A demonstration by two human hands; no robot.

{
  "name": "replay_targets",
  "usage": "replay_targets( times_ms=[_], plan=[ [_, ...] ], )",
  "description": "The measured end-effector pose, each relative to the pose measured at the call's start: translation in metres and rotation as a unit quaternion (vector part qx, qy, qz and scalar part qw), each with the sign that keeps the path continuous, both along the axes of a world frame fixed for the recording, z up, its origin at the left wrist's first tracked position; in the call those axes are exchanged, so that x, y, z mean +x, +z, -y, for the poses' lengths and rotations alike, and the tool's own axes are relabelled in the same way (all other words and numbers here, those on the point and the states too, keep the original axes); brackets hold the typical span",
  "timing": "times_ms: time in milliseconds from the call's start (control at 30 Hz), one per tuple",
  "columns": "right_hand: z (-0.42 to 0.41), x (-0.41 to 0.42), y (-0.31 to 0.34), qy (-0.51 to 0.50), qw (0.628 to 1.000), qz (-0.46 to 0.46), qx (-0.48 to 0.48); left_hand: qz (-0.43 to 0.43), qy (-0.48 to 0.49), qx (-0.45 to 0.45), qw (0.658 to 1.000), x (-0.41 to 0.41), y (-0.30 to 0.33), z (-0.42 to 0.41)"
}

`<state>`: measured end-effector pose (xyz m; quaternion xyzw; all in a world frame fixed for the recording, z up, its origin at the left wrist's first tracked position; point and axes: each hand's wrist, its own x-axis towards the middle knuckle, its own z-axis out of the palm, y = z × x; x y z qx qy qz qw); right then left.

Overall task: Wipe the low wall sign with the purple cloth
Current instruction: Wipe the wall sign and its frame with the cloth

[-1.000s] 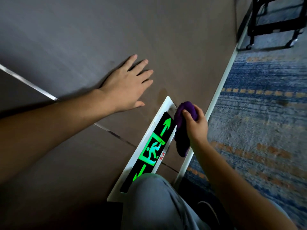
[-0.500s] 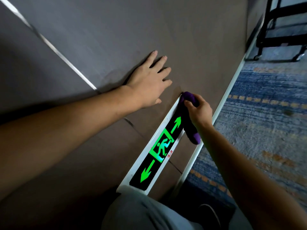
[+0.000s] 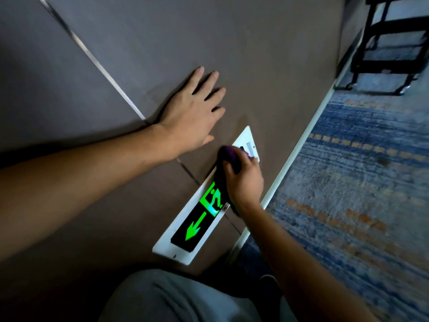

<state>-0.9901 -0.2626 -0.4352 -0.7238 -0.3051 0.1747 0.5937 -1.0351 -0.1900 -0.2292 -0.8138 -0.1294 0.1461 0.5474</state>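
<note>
The low wall sign (image 3: 197,225) is a white-framed black panel with a glowing green running figure and arrow, set in the brown wall just above the floor. My right hand (image 3: 245,180) grips the purple cloth (image 3: 228,154) and presses it on the sign's upper half, hiding the far arrow. My left hand (image 3: 192,112) lies flat on the wall above the sign, fingers spread, holding nothing.
A pale skirting strip (image 3: 299,145) runs along the wall's base beside a blue patterned carpet (image 3: 359,194). A black wheeled frame (image 3: 390,43) stands at the far right. My grey-trousered knee (image 3: 171,298) is close below the sign.
My right hand has slid the cloth from the sign's far end onto the panel, covering the far arrow. The left hand stays flat on the wall. The camera has shifted.
</note>
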Motion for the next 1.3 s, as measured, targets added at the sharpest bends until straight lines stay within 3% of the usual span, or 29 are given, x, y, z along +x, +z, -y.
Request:
replay_targets(
  times_ms=[200, 333, 600, 833, 967, 1100, 1300],
  plan=[
    [0.01, 0.003, -0.004, 0.028, 0.995, -0.079, 0.05, -0.019, 0.014, 0.0, 1.0, -0.003, 0.003, 0.007],
    [0.002, 0.038, 0.005, -0.064, 0.985, -0.147, 0.057, -0.028, 0.015, -0.005, 0.999, -0.011, 0.009, 0.008],
    [-0.025, 0.069, 0.016, 0.023, 0.993, -0.119, 0.005, -0.034, 0.01, -0.037, 0.999, -0.028, 0.012, 0.008],
    [-0.002, 0.008, 0.008, 0.041, 0.997, -0.062, -0.002, -0.039, 0.003, -0.026, 0.999, -0.035, 0.013, 0.009],
    [0.016, -0.032, 0.005, 0.045, 0.995, -0.086, 0.022, -0.048, 0.004, -0.023, 0.999, -0.05, 0.015, 0.016],
    [0.025, -0.017, 0.001, 0.08, 0.984, -0.148, 0.063, -0.053, 0.01, -0.018, 0.998, -0.064, 0.019, 0.022],
    [0.004, 0.053, 0.015, -0.021, 0.979, -0.191, 0.07, -0.064, -0.002, -0.023, 0.998, -0.092, 0.023, 0.029]
  ],
)
